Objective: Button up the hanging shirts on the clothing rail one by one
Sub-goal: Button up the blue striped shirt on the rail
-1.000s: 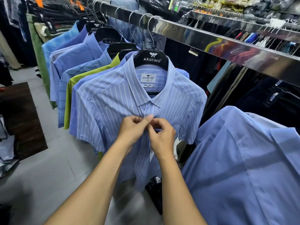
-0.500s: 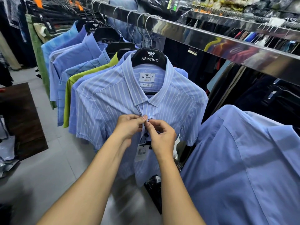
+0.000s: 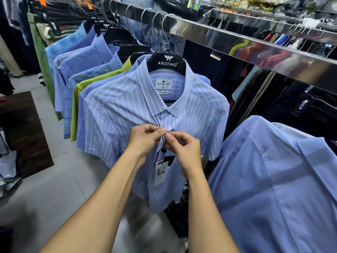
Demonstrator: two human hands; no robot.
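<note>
A light-blue striped short-sleeved shirt hangs on a black hanger from the shiny metal rail. Both hands meet at its front placket just below the collar. My left hand pinches the left placket edge with thumb and forefinger. My right hand pinches the right edge beside it. A price tag on a black string dangles below my fingers. The button itself is hidden by my fingertips.
Several blue shirts and one lime-green shirt hang behind on the left. A plain blue shirt hangs close at the right. Dark clothes fill the rack beyond the rail. A dark wooden block stands on the grey floor at left.
Both hands have moved up the placket towards the collar. The price tag has come out from behind my hands and now hangs free below them.
</note>
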